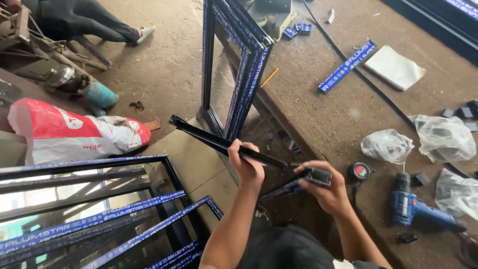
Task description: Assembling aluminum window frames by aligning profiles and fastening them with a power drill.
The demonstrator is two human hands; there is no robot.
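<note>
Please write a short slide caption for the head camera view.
Left hand grips a black aluminium profile; right hand holds a shorter piece beside a blue drill.

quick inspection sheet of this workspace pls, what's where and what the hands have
surface: dusty brown workbench, worn.
job's things: left hand grips a black metal profile; right hand holds a second black piece with a small corner fitting.
clutter: blue drill, tape measure, plastic bags, blue-taped strip, white sheet, pencil.
grippers: both hands' fingers closed on the profiles.
cables: black cord across the bench.
surroundings: taped frames upright and stacked, red-and-white sack, another person's legs.
</note>
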